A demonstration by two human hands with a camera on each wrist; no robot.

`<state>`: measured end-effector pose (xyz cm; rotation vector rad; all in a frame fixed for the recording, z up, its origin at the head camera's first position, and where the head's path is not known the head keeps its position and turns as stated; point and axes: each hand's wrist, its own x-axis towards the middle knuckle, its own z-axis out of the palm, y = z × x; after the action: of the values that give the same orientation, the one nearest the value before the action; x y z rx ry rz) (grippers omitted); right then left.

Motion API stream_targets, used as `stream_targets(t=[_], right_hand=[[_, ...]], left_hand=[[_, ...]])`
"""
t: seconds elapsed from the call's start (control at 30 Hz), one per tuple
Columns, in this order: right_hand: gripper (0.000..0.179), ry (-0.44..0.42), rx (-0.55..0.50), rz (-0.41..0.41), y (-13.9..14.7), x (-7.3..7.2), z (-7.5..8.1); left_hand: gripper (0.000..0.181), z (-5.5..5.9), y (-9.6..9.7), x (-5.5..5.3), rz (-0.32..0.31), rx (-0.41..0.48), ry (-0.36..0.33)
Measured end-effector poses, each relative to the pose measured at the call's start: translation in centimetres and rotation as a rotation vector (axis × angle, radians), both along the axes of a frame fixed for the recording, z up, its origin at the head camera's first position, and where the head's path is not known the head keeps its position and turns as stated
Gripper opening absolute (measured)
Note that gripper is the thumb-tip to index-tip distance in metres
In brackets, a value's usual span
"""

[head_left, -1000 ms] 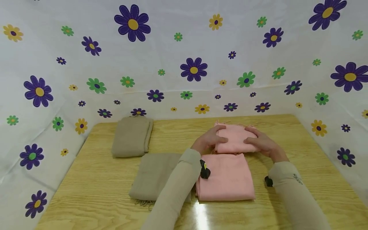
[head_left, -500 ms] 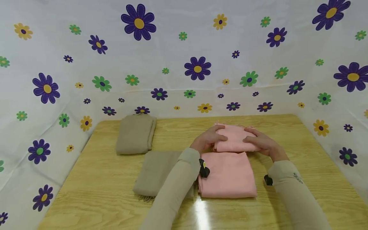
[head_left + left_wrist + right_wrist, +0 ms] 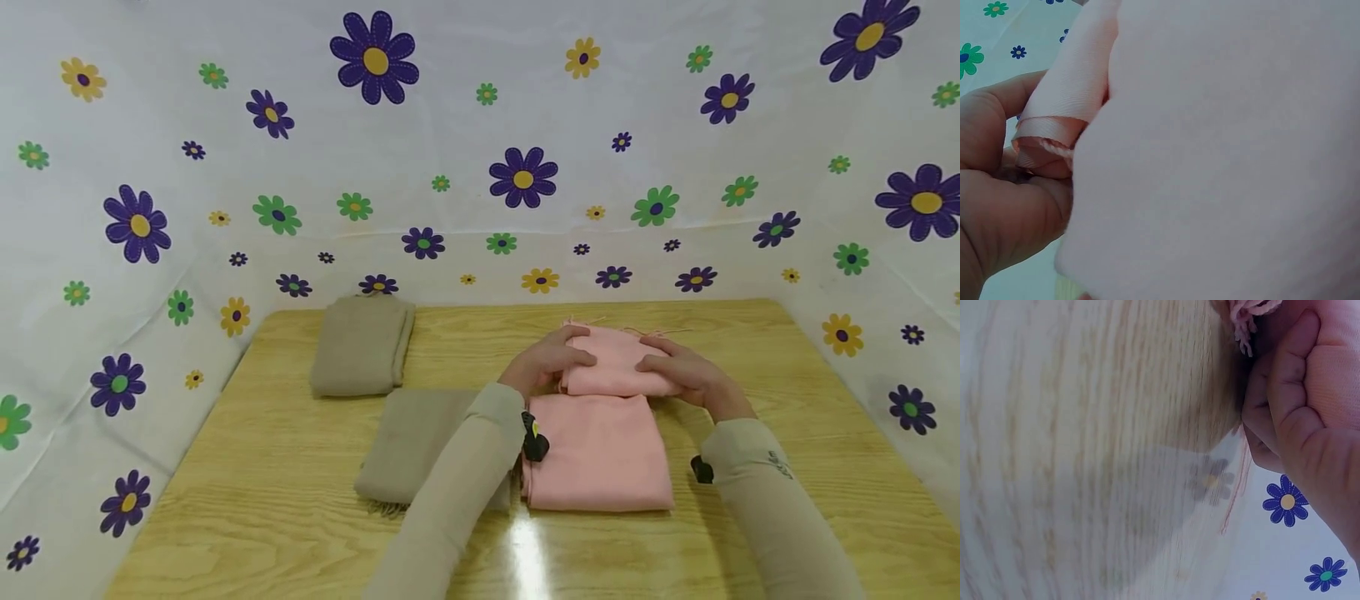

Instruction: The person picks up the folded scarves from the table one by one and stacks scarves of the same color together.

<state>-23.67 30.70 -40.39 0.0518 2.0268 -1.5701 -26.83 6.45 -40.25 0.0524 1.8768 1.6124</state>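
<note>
A folded pink scarf (image 3: 618,367) with fringe along its far edge lies toward the back right of the table in the head view. My left hand (image 3: 546,360) grips its left end, thumb on top and the other fingers at the far side. Its right end is held by my right hand (image 3: 688,373), whose thumb also lies on top. The left wrist view shows the left hand (image 3: 1010,212) around the scarf's rolled edge. In the right wrist view, curled fingers of the right hand (image 3: 1304,419) hold the cloth low over the table, beside hanging fringe (image 3: 1245,325).
A second folded pink scarf (image 3: 600,458) lies directly in front of the held one. Left of it, a folded beige scarf (image 3: 412,446) is partly hidden by the left sleeve. Another beige scarf (image 3: 360,346) sits at the back left. Flowered white cloth (image 3: 450,125) walls the table's back and sides.
The head view has turned slightly left, so the scenery shifts right in it. Both hands keep their hold on the far pink scarf, which shows no clear movement.
</note>
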Motion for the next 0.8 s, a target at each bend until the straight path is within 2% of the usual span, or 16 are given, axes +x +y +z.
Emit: stream_targets(t=[0.2, 0.33, 0.47, 0.7, 0.8], right_hand=[[0.083, -0.003, 0.013, -0.008, -0.3, 0.2, -0.01], [0.083, 0.005, 0.02, -0.008, -0.39, 0.39, 0.0], [0.083, 0.019, 0.043, -0.012, -0.41, 0.58, 0.13], [0.083, 0.02, 0.054, -0.009, -0.57, 0.86, 0.38], [0.084, 0.031, 0.063, -0.005, -0.63, 1.01, 0.47]], left_hand=[[0.066, 0.28, -0.17, 0.11, 0.004, 0.008, -0.012], [0.066, 0.39, -0.15, 0.34, 0.0, -0.017, 0.005], [0.065, 0.37, 0.02, 0.49, -0.002, -0.047, 0.054], [0.064, 0.44, -0.04, 0.81, 0.008, -0.039, 0.063], [0.065, 0.42, -0.14, 0.98, 0.002, -0.041, 0.088]])
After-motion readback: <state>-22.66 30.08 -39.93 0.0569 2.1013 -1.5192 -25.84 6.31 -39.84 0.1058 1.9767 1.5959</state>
